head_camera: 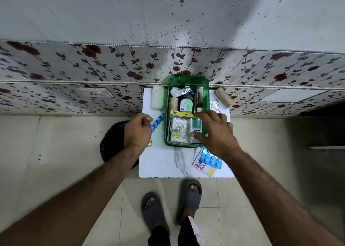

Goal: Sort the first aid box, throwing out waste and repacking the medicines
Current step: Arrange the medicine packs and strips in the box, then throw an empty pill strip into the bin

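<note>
While the left hand (139,129) pinches a blue blister strip (157,122) just left of the green first aid box (187,80), the right hand (214,132) rests spread over the box's near right corner, fingers on a small white carton (196,127). The box sits on the white table (160,161), packed with bottles and packets. Another blue blister pack (211,159) lies near right of it.

The right hand (214,132) hides the green box's (188,79) near-right corner.

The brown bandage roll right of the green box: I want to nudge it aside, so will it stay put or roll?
The brown bandage roll is a cylinder lying on its side, so it probably rolls. It looks like wound cloth: likely light and soft. It lies near the table edge, so it might drop off.
</note>
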